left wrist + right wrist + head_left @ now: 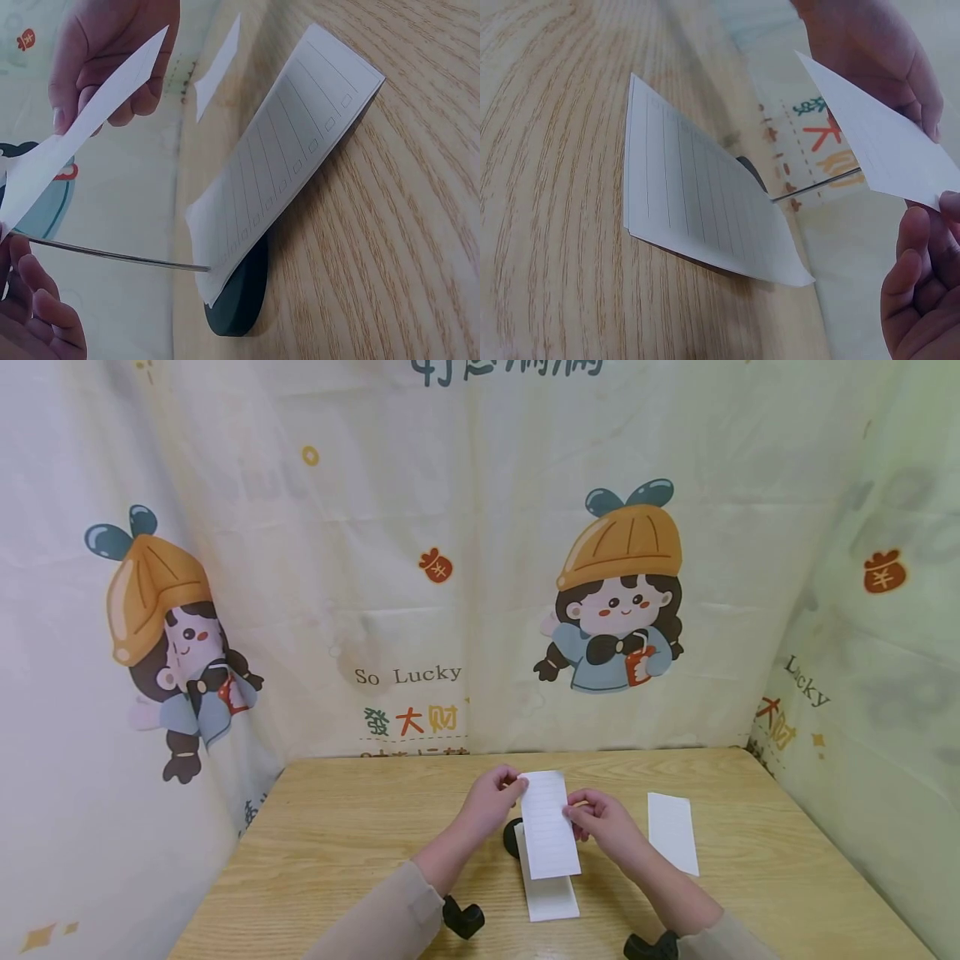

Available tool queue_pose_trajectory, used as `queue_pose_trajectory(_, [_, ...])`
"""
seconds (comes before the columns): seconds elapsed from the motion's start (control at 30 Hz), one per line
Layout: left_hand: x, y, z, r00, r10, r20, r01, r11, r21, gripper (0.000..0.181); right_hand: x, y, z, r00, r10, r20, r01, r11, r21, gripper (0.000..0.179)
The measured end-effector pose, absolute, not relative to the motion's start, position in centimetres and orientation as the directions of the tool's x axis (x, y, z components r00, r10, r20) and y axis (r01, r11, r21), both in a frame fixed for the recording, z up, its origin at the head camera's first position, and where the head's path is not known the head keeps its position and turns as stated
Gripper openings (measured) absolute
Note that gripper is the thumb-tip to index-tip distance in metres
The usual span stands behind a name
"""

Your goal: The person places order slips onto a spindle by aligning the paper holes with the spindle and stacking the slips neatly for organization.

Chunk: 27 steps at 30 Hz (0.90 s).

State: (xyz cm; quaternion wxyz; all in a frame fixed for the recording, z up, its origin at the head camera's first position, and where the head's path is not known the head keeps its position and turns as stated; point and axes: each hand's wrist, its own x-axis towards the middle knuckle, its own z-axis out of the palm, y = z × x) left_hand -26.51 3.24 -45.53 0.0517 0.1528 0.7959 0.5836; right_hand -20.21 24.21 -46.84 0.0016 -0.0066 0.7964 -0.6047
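A white lined paper slip (550,827) is held up between both hands. My left hand (491,800) pinches its upper left edge between thumb and fingers. At its right edge, the thumb and fingers of my right hand (603,825) pinch the paper. Below stands a paper spike with a round dark base (238,300) and a thin metal rod (120,256). Several lined slips (697,187) are stuck on the rod, low by the base, tilted down to the table. The rod's upper end meets the held slip; I cannot tell whether it pierces the paper.
Another white slip (672,832) lies on the wooden table (360,835) to the right, beyond my right forearm. A printed curtain (495,610) hangs behind the table and along both sides. Black wrist devices (462,918) sit at my sleeve cuffs.
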Motion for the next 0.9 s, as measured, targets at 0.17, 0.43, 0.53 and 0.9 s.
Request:
queue_pose_trajectory(0.17, [-26.52,3.04,-45.36,-0.948,0.307,0.084,0.169,0.262,0.95,0.019,-20.09,24.12,-46.7,-1.0,-0.023,0.017,-0.022,0.269,-0.963,0.023])
queue_pose_trajectory(0.43, [-26.63,2.79,-45.39,-0.95,0.304,0.075,0.155,0.251,0.956,0.017,-20.21,24.28,-46.85,-0.999,-0.039,0.009,-0.019,0.263,-0.965,0.025])
queue_pose_trajectory(0.53, [-26.61,2.77,-45.46,-0.95,0.304,0.076,0.155,0.248,0.956,0.018,-20.17,24.39,-46.91,-0.997,-0.078,0.022,-0.04,0.243,-0.969,0.027])
queue_pose_trajectory(0.9, [-26.45,2.71,-45.58,-0.947,0.306,0.099,0.178,0.242,0.954,0.019,-20.38,24.45,-47.53,-0.995,-0.1,0.0,-0.023,0.223,-0.975,0.023])
